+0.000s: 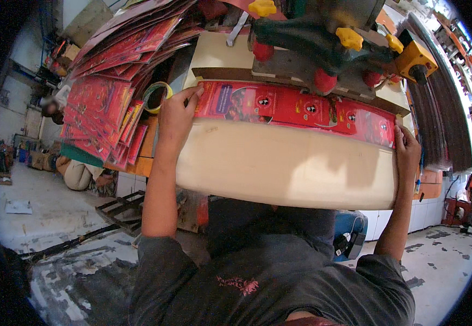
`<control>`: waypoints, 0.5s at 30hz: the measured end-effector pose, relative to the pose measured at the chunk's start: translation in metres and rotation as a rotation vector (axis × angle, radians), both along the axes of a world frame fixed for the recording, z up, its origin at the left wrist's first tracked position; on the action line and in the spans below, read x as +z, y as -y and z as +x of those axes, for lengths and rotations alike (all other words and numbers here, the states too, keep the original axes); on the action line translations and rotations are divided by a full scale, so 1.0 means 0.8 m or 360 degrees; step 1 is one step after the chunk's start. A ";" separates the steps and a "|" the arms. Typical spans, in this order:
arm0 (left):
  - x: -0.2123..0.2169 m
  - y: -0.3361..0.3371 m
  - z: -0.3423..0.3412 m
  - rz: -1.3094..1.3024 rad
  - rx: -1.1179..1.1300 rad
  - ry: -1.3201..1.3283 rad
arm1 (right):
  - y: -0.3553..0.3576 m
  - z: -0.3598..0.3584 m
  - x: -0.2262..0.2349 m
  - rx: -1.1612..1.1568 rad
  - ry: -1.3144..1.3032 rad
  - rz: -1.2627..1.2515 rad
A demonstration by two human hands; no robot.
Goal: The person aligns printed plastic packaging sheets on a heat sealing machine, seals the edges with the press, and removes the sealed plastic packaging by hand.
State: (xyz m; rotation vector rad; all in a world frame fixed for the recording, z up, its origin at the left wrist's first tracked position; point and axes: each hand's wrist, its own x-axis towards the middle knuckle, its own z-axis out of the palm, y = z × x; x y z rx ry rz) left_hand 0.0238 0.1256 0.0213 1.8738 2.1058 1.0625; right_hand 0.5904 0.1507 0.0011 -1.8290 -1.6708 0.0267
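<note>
Red and shiny, a long printed sheet [301, 110] lies on the cream surface [268, 157] by the green machine [296, 35]. The left hand [177, 111], nearly closed, pinches one end; the right hand [406, 145] pinches the other.

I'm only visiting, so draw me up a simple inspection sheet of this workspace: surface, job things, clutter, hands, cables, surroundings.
Surface: cream board, bare in front, faint marks at upper left.
Job's things: long red strip of printed panels, lying along the board's far side.
Clutter: untidy red stack and tape roll at left; dark stack at right.
Hands: left hand at the strip's left end, right hand at its right end.
Cables: too unclear to tell.
Surroundings: machine with yellow knobs beyond the strip; patchy floor.
</note>
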 end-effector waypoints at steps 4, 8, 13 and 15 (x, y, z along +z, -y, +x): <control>-0.005 -0.001 -0.002 -0.0077 0.0018 0.0085 | 0.001 -0.001 0.002 0.0036 -0.0019 -0.0029; -0.002 -0.001 0.000 -0.0006 -0.0002 0.0014 | 0.004 -0.010 0.008 0.0135 -0.0115 0.0092; -0.003 -0.003 0.003 -0.0008 0.0086 -0.0028 | 0.004 -0.003 0.007 0.0052 -0.0097 -0.0103; -0.008 -0.005 0.002 -0.0032 0.0112 -0.0035 | 0.004 -0.002 0.004 0.0044 -0.0103 -0.0088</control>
